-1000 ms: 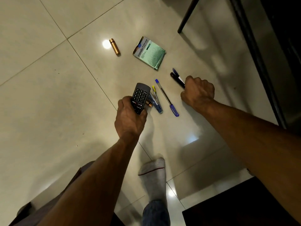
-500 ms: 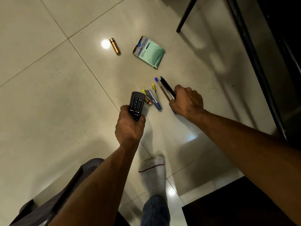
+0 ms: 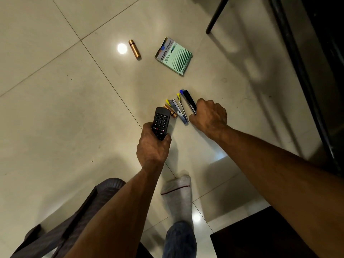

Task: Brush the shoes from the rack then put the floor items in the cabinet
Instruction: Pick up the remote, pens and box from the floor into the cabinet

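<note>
Pale, glossy floor tiles (image 3: 55, 112) are filling most of the view, crossed by thin grout lines and throwing back round glints of ceiling light. A dark furniture leg (image 3: 216, 15) is standing on the tiles at the top, and a black frame (image 3: 305, 81) is running down the right edge with darkness behind it; what it belongs to cannot be made out. A dark mat or panel (image 3: 260, 235) is cutting into the bottom right corner.

The left hand (image 3: 153, 148) is gripping a black remote (image 3: 161, 122) by its lower end, keypad facing up. Just beyond the remote's tip, a gold battery (image 3: 172, 111) is lying on the floor, partly hidden by the remote. Beside it a small stapler (image 3: 179, 113) and a yellow-capped pen (image 3: 180, 101) are lying close together. The right hand (image 3: 209, 116) is curling down against the floor, closing round a black pen (image 3: 190, 101) and a blue-capped pen (image 3: 181, 91); their lower ends are disappearing under the fingers, so how many pens it is holding is hard to tell.

Farther off, a green lead box (image 3: 175, 55) is lying flat, and well to its left another gold battery (image 3: 134, 48) is lying beside a light glint.

A socked foot (image 3: 177, 194) is resting on the tiles below the hands.
</note>
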